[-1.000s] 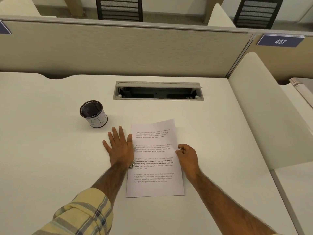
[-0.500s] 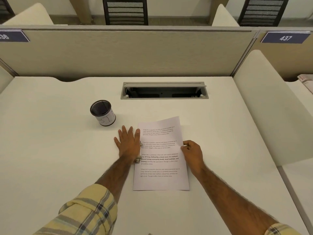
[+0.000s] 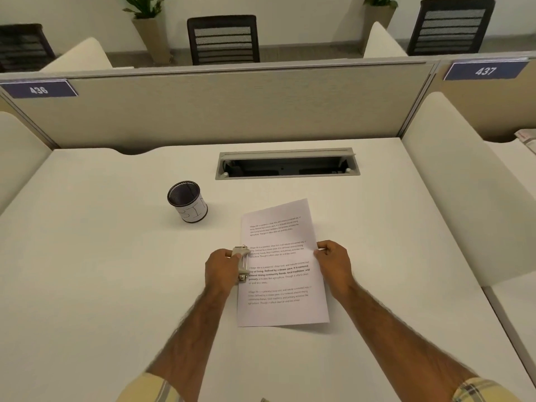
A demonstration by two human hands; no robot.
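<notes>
— Where is the sheet?

— From my end, the sheet (image 3: 281, 262) lies flat on the desk (image 3: 101, 271), right of the cup (image 3: 188, 206) and nearer the wearer. Its far end tips slightly to the right, and the printed side faces up.

— And the punch?

— The punch (image 3: 243, 264) sits astride the sheet's left edge, about halfway along it, nearer than the cup and a little to its right.

— How is the left hand placed?

— I see the left hand (image 3: 222, 269) knuckles up, fingers curled over the punch and grasping it. The forearm runs straight in from the lower left, with a plaid sleeve at the bottom edge.

— The right?

— The right hand (image 3: 333, 264) is on the sheet's other edge, well right of the cup. Thumb and curled fingers pinch the paper there. That forearm comes in from the lower right, so the two arms angle toward each other.

— Anything else?

— A slot (image 3: 287, 163) in the desk lies beyond the cup and to its right. Past both stands the partition (image 3: 232, 111).
</notes>
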